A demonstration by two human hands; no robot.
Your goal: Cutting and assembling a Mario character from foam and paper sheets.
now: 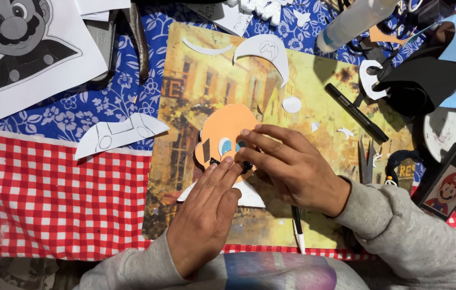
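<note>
An orange foam face cutout [227, 134] lies at the centre of a yellow printed work mat [314, 209], bearing two blue-and-white eyes and small dark pieces. The left hand [210, 212], fingers flat and extended, presses its lower edge from six o'clock; the right hand [292, 164], fingers loosely spread, gripping nothing, rests fingertips on it from four o'clock. A white paper piece [252, 196] lies partly beneath the hands. At twelve o'clock lies a white crescent cutout [264, 52]; at two o'clock a black marker [356, 113]; at three o'clock, by the mat's edge, a phone [450, 180] showing a cartoon figure. At ten o'clock a grey printed character sheet [18, 53] overlaps a blue floral cloth [66, 110]. A red checked cloth [50, 198] lies at eight o'clock, largely uncovered.
</note>
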